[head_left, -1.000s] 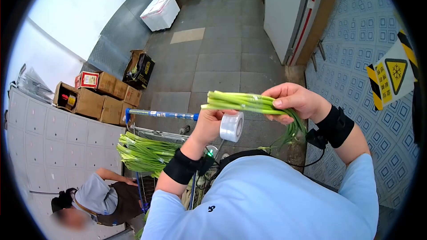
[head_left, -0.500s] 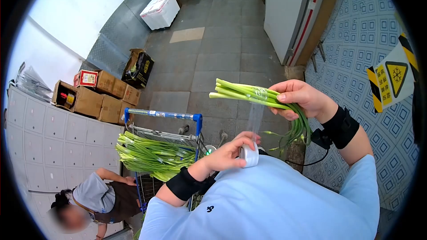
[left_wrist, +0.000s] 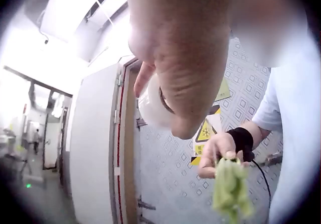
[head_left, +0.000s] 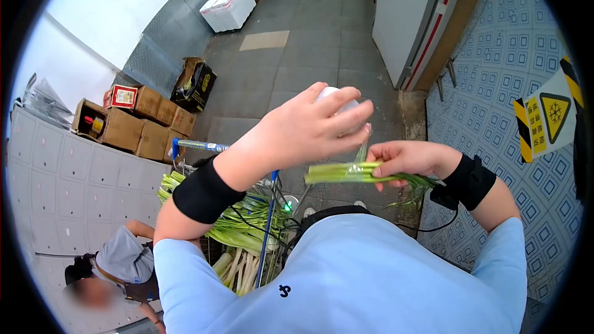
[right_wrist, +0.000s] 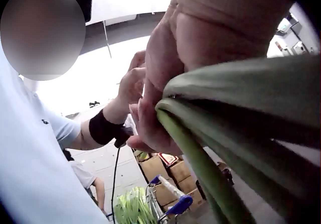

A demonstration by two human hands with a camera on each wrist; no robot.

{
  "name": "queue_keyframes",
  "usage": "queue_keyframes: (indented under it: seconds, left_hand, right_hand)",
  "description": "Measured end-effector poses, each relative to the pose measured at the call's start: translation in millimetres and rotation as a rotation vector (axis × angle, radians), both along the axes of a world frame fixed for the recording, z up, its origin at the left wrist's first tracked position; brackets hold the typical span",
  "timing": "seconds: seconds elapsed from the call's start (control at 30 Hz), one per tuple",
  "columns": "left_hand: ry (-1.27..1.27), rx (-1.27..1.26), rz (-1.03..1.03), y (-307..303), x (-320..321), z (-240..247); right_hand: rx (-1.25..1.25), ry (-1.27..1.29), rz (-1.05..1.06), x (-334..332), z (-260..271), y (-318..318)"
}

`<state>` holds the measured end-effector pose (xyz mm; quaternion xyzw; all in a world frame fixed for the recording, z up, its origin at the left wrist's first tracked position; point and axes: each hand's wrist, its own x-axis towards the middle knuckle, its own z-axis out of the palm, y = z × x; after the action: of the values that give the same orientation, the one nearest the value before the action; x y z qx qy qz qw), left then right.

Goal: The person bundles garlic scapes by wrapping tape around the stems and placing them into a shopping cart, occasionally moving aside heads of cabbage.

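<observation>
Hiding most of the tape roll (head_left: 331,92), the left hand (head_left: 303,130) curls its fingers around it above the green stalks (head_left: 337,173); the right hand (head_left: 405,158) grips those; writing on the yellow snowflake sign (head_left: 549,110) is unreadable.

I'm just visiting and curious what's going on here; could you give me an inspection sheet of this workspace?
Surface: no table; grey tiled floor underfoot.
Job's things: roll of clear tape, a strip running down to the bundle of green stalks.
Clutter: shopping cart loaded with more green stalks; cardboard boxes; white foam box.
Hands: left hand grips the roll from above; right hand holds the bundle.
Cables: black cable at the right wristband.
Surroundings: grey lockers, yellow warning sign, another person crouching by the cart.
</observation>
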<state>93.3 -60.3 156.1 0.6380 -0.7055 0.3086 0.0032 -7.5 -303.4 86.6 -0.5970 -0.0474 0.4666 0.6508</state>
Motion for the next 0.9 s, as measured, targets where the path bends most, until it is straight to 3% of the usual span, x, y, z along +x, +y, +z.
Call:
queue_keyframes:
  seconds: [0.03,0.2,0.43,0.6,0.7,0.83,0.9]
  left_hand:
    - [-0.118,0.019,0.011,1.1,-3.9,4.0]
    - [-0.136,0.108,0.082,18.5,-37.7,2.9]
    - [0.012,0.095,0.191,21.5,-66.2,-25.2]
    - [0.674,-0.208,0.204,26.4,-74.2,-75.3]
    - [0.998,-0.387,0.418,16.4,-82.7,-89.6]
    - [1.282,-0.277,0.515,10.9,-78.2,-94.6]
    - [1.895,-0.216,0.397,12.5,-67.5,-105.0]
  right_hand:
    - [-0.016,-0.006,-0.036,4.4,-1.4,-1.9]
    - [-0.119,-0.171,-0.282,18.1,9.9,-6.9]
    - [-0.023,-0.352,-0.430,25.2,24.4,13.9]
    - [0.107,-0.327,-0.493,27.5,34.7,12.6]
    - [0.175,-0.295,-0.429,27.5,36.0,7.9]
    - [0.175,-0.278,-0.345,21.8,44.9,8.2]
    - [0.161,-0.281,-0.318,19.8,47.5,6.6]
